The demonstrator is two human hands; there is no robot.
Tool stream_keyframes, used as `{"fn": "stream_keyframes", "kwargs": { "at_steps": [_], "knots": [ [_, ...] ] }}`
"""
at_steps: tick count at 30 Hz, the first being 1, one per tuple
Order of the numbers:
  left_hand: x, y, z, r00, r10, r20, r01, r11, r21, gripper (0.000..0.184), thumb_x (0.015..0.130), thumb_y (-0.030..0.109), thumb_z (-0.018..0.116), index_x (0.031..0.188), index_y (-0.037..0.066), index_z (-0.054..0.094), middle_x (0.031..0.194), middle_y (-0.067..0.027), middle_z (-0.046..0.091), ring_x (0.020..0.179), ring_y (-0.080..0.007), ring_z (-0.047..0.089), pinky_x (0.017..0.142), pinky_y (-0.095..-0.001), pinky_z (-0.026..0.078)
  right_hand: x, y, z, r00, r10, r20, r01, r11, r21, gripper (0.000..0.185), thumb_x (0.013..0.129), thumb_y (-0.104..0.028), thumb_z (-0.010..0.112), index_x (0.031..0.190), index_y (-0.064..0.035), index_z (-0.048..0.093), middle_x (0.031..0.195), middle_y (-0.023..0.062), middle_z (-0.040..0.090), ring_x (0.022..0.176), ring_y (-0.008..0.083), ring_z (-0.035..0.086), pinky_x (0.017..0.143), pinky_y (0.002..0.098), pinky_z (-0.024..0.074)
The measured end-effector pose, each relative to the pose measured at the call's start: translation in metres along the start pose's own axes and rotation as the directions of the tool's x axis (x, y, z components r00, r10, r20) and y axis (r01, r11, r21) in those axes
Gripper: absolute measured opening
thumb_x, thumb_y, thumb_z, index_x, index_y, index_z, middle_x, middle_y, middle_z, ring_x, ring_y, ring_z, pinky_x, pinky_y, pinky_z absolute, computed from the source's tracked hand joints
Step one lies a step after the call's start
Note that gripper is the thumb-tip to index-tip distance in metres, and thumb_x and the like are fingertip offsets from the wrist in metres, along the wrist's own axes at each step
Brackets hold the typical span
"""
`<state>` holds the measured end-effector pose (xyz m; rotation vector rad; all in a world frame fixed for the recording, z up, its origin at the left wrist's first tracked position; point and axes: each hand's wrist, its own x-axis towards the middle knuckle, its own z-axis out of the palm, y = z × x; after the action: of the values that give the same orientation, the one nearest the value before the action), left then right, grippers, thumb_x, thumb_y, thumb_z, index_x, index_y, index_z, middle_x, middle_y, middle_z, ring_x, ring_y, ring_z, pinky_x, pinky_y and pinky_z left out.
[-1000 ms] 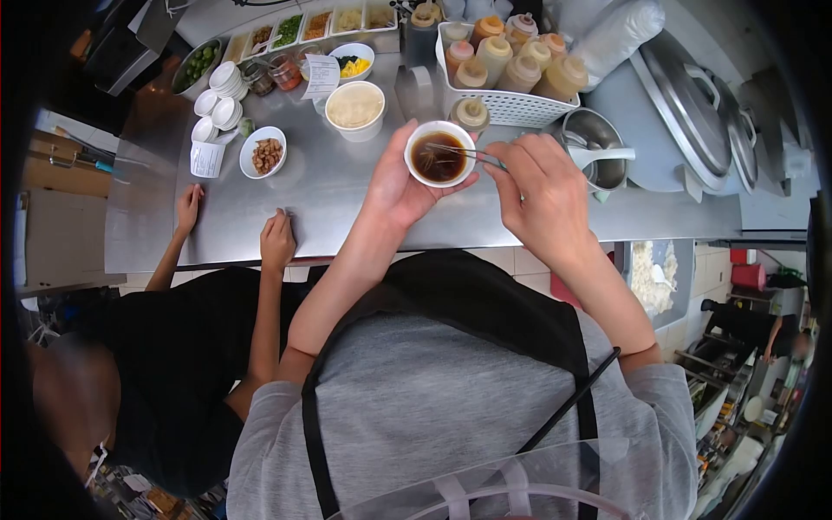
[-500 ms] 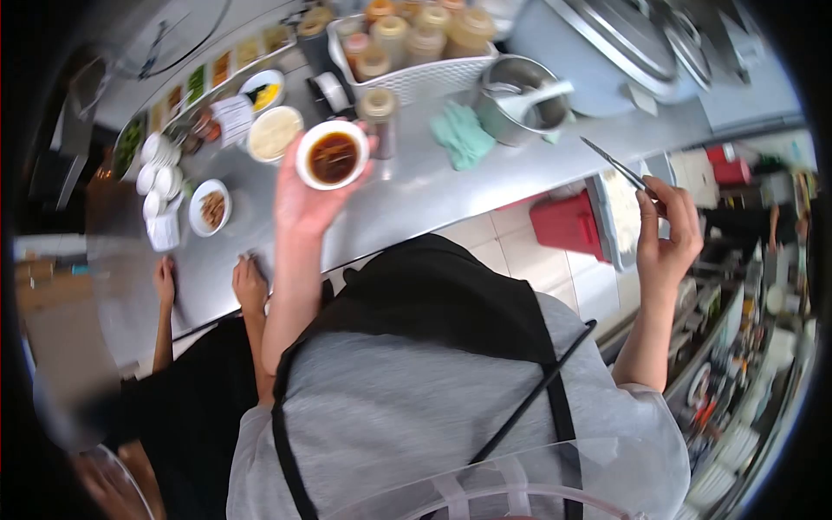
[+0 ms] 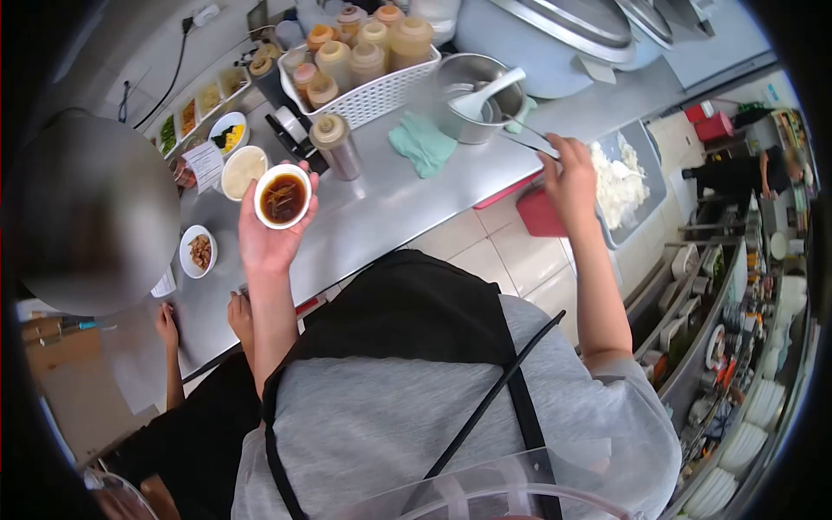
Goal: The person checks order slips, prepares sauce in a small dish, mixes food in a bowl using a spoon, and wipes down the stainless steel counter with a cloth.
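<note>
A: Both hands are occupied, then?

B: Yes. The left hand [image 3: 269, 243], palm up, is half curled around a white cup [image 3: 259, 208], thumb on one side, fingertips on the other. The right hand [image 3: 572, 186] pinches a pair of tweezers [image 3: 530, 148], prongs apart.

A: Where is the cup?

B: Held above the tabletop [image 3: 373, 212], toward 10 o'clock from the middle of the view. Dark brown liquid [image 3: 284, 198] lies inside; its pale streaks could be strands or glare, I can't tell.

A: How would it handle?

B: Light and stiff, I'd judge, but touchy: any tilt could spill the liquid, and a wet rim would be slippery. I'd take it low on the wall, supported from beneath.

A: And around it?

B: Take the cup as the dial's centre. A squeeze bottle [image 3: 336, 147] stands near, between 1 and 2 o'clock, with a white basket [image 3: 381, 98] of bottles past it at 1. A green cloth [image 3: 422, 143] lies at 2, a steel pot [image 3: 468, 132] beyond. The right hand is well apart at 3, tweezer tips near the pot. Another person's hand [image 3: 166, 325] rests between 7 and 8.
</note>
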<state>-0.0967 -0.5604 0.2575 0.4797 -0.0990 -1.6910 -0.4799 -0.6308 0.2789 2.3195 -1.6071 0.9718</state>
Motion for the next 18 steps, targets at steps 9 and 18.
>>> {"fn": "stream_keyframes", "kwargs": {
  "at_steps": [9,18],
  "knots": [
    [-0.019,-0.006,-0.011,0.993,0.06,0.103,-0.046,0.99,-0.131,0.045,0.085,0.035,0.041,0.113,0.001,0.046,0.115,-0.018,0.049,0.105,-0.0326,0.049,0.077,-0.0417,0.048,0.055,-0.001,0.114,0.862,-0.124,0.491,0.191,0.978,-0.088,0.03,0.064,-0.013,0.067,0.089,-0.0002,0.056,0.09,0.0154,0.056,0.087,0.0329,0.053,0.073,0.0399,0.0437],
    [-0.037,0.014,0.002,0.96,0.265,-0.087,-0.269,0.963,-0.034,0.047,0.086,0.037,0.039,0.117,0.002,0.042,0.114,-0.0182,0.049,0.103,-0.0335,0.05,0.078,-0.0429,0.047,0.11,-0.187,0.07,0.755,-0.615,0.228,0.332,0.658,0.675,0.04,0.069,-0.018,0.066,0.104,-0.0025,0.054,0.099,0.015,0.057,0.091,0.0316,0.053,0.078,0.0357,0.0428]
  ]
}}
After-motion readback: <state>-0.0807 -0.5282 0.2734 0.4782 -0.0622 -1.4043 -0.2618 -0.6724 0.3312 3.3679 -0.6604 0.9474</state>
